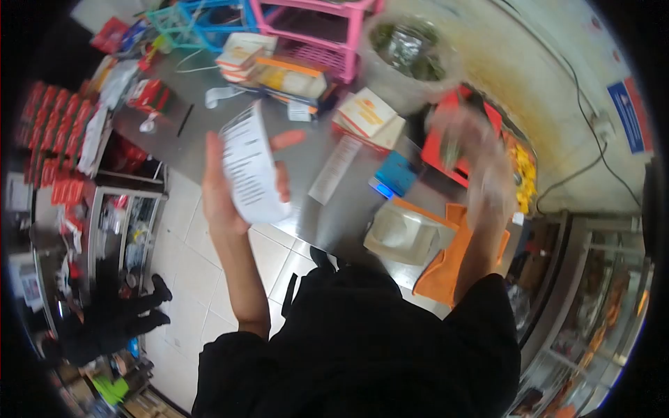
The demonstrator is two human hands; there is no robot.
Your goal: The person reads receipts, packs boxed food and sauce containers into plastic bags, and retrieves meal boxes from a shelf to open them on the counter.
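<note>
My left hand (217,191) is raised over the edge of the steel table, its fingers closed around a curled white paper slip (249,167) with printed lines. Wearing a clear plastic glove, my right hand (488,164) is smeared by motion over the right side of a red tray (433,148). Its fingers are too blurred to show their grip. A blue device (398,173) with a lit display lies left of that hand. Nearer my body are a pale square bowl (404,235) and an orange cloth (446,254).
A second printed slip (336,169) lies flat on the steel table (293,146). Small boxes (369,115), a pink rack (352,59) and a clear bag of greens (408,49) stand behind. Stacked red boxes (59,125) and another person (115,324) are at left.
</note>
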